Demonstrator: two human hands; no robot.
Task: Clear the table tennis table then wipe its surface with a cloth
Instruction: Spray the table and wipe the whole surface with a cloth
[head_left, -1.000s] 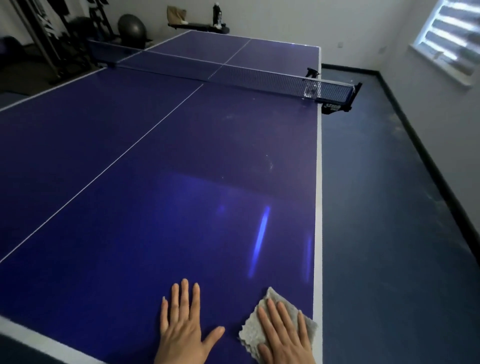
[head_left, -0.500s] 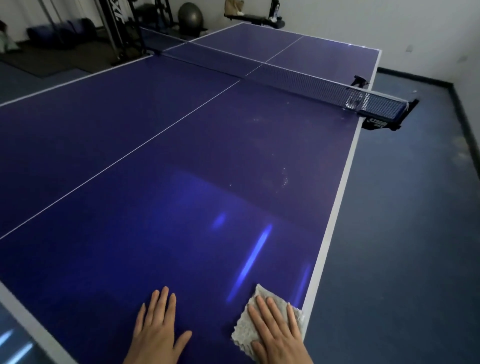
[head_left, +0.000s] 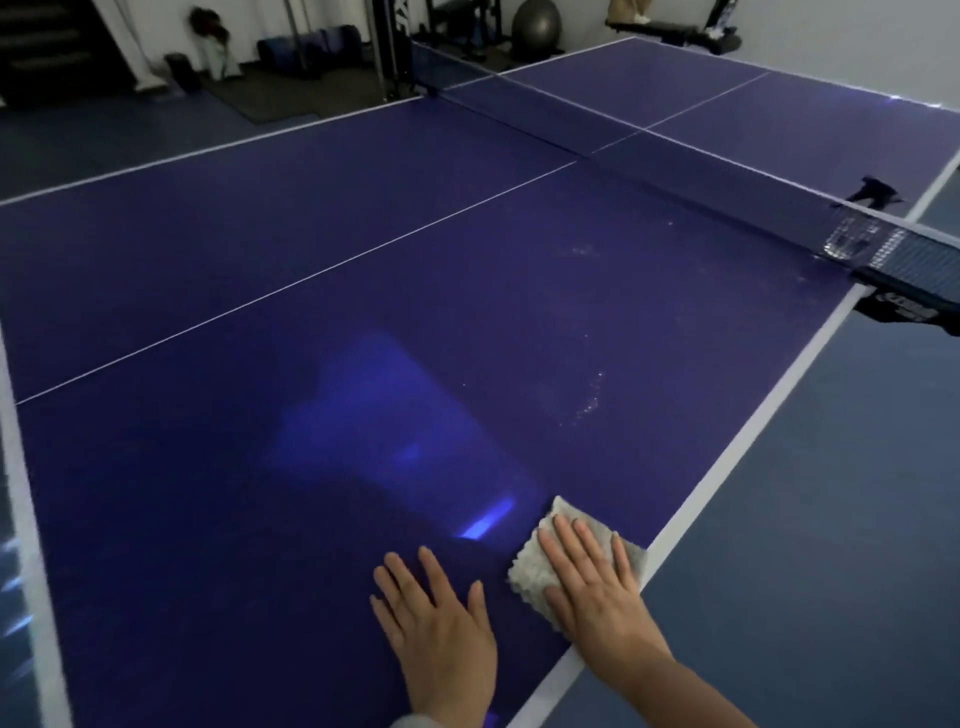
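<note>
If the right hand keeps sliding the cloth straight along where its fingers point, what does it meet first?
The right hand, flat on the cloth, points up-table. The way looks free across the blue table, over the pale specks; the net probably comes first, though depth is unclear.

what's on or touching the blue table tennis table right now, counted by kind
bare hands lying flat on the blue table tennis table: 2, the left hand and the right hand
pale grey wiping cloth, under the right hand near the white side edge: 1
dark net across the middle: 1
total: 4
</note>
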